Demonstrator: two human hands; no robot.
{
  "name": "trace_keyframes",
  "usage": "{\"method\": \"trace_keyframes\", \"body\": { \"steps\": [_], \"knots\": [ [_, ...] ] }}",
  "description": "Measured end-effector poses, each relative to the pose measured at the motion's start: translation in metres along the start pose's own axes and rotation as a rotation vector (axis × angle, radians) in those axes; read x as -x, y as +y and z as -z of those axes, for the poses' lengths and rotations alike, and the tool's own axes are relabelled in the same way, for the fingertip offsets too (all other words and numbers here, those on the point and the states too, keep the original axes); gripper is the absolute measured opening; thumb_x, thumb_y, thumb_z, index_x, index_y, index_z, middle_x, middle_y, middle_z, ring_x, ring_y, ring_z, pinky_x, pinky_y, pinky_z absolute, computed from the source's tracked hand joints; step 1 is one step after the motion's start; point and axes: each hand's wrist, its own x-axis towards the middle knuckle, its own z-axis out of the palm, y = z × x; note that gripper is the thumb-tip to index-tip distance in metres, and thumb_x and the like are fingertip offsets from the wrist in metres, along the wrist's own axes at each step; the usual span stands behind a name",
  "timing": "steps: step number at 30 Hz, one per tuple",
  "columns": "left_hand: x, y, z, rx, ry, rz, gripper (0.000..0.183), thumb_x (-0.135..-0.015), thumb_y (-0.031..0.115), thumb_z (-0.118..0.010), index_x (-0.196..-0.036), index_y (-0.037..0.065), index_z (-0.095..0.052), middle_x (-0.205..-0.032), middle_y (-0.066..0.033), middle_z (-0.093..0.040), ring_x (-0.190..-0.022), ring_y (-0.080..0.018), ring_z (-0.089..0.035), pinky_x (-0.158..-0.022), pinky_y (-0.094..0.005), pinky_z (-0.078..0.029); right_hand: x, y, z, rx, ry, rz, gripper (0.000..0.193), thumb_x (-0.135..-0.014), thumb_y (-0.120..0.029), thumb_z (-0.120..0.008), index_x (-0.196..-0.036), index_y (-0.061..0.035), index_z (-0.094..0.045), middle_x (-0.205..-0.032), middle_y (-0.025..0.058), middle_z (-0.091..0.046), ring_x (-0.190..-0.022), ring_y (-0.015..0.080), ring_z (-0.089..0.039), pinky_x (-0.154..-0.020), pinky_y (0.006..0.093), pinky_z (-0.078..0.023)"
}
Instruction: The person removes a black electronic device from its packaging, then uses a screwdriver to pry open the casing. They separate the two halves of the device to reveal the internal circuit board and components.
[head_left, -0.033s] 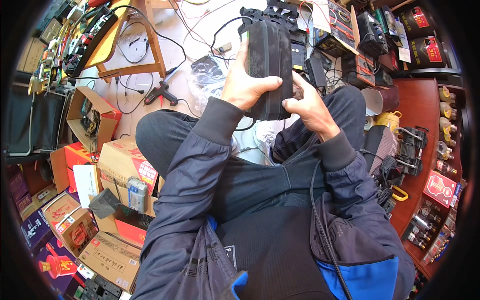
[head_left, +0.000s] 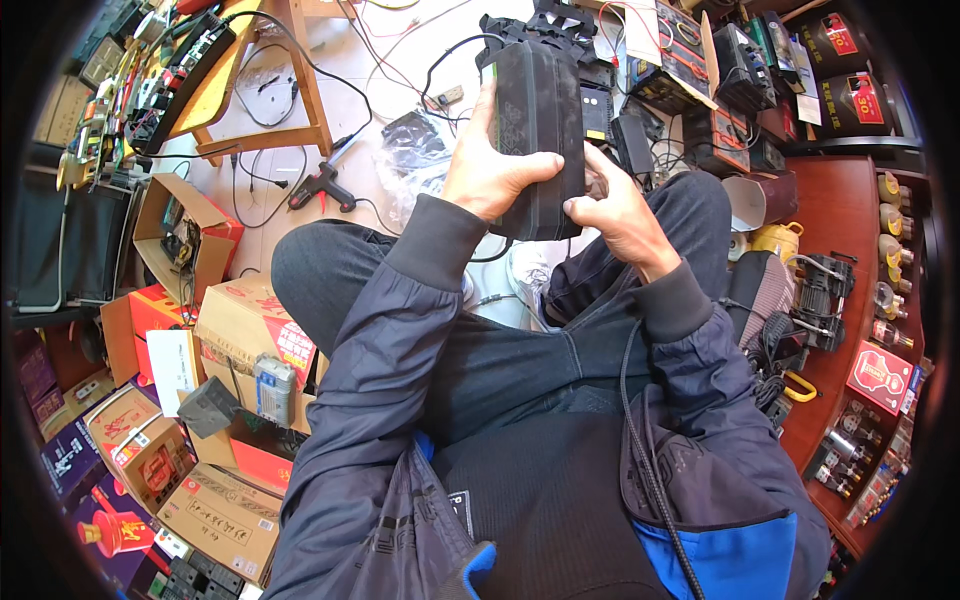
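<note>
Above my lap I hold up a long black plastic case [head_left: 541, 130] with ridges along its length and rounded corners. My left hand [head_left: 497, 165] grips it from the left, thumb pressed across its front and a finger along its side. At its lower right edge is my right hand [head_left: 618, 205], thumb bent toward the case; most of those fingers are hidden behind it. A dark cable shows below the case. Just behind the case, black plastic parts [head_left: 560, 30] lie on the floor.
A black glue gun [head_left: 322, 187] lies on the floor beside a wooden stool [head_left: 315, 100] and a clear plastic bag [head_left: 400, 170]. Open cardboard boxes [head_left: 245, 320] crowd my left. Batteries with wires [head_left: 680, 50] stand far right, near a reddish-brown shelf [head_left: 835, 210].
</note>
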Motion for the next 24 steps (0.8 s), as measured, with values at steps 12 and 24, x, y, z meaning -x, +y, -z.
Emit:
{"method": "trace_keyframes", "body": {
  "steps": [12,24],
  "knots": [
    [0.0031,0.0041,0.0012,-0.025,0.018,0.045,0.121,-0.072,0.000,-0.090,-0.168,-0.002,-0.016,-0.131,-0.0178,-0.068,-0.111,-0.0228,-0.071,-0.096,-0.0367,-0.060,0.0037,0.0039,-0.0002,-0.082,-0.020,-0.021,0.094,-0.083,0.003,-0.064,-0.169,-0.0013,-0.025,-0.143,0.0132,-0.060,-0.123,0.0186,-0.061,-0.108,0.0344,-0.049],
    [0.0021,0.0007,0.0013,-0.087,0.043,0.035,0.122,-0.071,0.001,-0.090,-0.168,-0.004,-0.016,-0.128,-0.0179,-0.070,-0.108,-0.0223,-0.072,-0.092,-0.0357,-0.062,0.0032,0.0013,-0.0052,-0.045,0.005,0.011,0.095,-0.081,0.006,-0.063,-0.168,-0.0009,-0.025,-0.140,0.0123,-0.061,-0.121,0.0183,-0.062,-0.105,0.0330,-0.051]
  ]
}}
